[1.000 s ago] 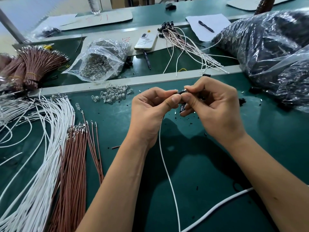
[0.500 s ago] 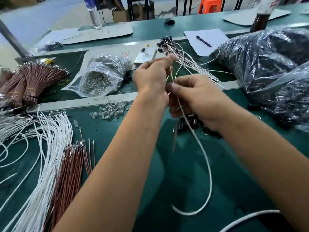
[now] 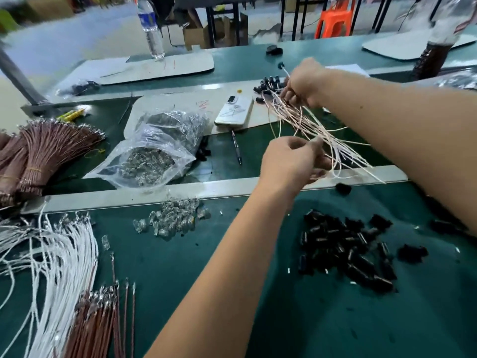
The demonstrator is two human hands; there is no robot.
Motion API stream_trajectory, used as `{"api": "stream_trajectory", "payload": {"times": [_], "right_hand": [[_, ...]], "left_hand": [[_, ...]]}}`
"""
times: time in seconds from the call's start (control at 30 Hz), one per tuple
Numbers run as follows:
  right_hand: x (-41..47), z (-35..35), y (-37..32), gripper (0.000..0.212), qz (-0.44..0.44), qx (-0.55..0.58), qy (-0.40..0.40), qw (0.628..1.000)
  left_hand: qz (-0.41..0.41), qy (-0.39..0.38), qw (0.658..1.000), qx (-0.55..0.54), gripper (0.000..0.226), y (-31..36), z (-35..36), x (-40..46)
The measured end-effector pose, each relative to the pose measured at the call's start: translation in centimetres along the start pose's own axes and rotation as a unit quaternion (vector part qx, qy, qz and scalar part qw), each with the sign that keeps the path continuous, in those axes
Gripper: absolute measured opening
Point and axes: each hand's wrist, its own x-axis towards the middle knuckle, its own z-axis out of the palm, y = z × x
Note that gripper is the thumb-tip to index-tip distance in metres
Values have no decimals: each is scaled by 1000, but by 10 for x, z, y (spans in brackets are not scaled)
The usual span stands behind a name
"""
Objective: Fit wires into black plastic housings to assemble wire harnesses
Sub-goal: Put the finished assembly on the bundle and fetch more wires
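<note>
Green mat (image 3: 296, 319): loose black housings (image 3: 343, 254) just below left hand (image 3: 291, 161), which pinches finished harness wires (image 3: 309, 125). Right hand (image 3: 307, 83) beyond grips their housing ends. Farther back: phone (image 3: 235, 111), bottle (image 3: 151, 29), orange chair (image 3: 335, 19).

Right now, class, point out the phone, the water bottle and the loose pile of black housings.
phone (image 3: 234, 110), head view, middle of its white back.
water bottle (image 3: 151, 29), head view, its clear body.
pile of black housings (image 3: 343, 250), head view, centre of the heap.
</note>
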Motion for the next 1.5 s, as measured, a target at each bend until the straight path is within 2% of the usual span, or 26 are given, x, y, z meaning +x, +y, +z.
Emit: {"api": "stream_trajectory", "payload": {"times": [0.1,0.17,0.23,0.37,0.47,0.57,0.63,0.73,0.87,1.07,1.17,1.23,1.33,1.5], "right_hand": [[29,2,4,18,-61,-137,65,987],[36,-2,10,28,-105,-249,106,957],[32,-6,18,34,-127,-305,124,936],[1,-12,31,30,-168,-304,161,924],[-42,-16,43,24,-227,-306,137,914],[-90,-19,60,17,-267,-319,94,905],[-121,-20,72,15,-285,-328,64,899],[-158,-22,85,12,-309,-330,39,891],[-188,-19,98,13,-316,-344,22,884],[-222,3,118,14,-300,-355,1,886],[-250,27,116,14,-304,-358,-9,883],[-270,55,113,14,-274,-362,-65,889],[-304,110,108,27,-180,-328,-216,902],[-340,185,97,33,-201,-325,-230,895]], "left_hand": [[60,64,985,151,28,-5,-11,12],[62,88,973,201,23,-8,-18,13],[63,100,958,262,17,-11,-23,9],[79,123,903,403,13,-16,-33,-12],[92,137,851,499,19,-22,-39,-35],[83,120,821,552,30,-29,-41,-59],[90,88,839,529,32,-34,-41,-73],[107,88,862,487,18,-39,-39,-87],[40,28,879,475,27,-48,-25,-102],[45,61,888,454,17,-54,-44,-113],[34,127,906,403,10,-57,-83,-120],[47,212,907,361,9,-58,-112,-127],[105,342,882,306,9,-59,-150,-144],[139,510,833,165,7,-60,-195,-176]]}}
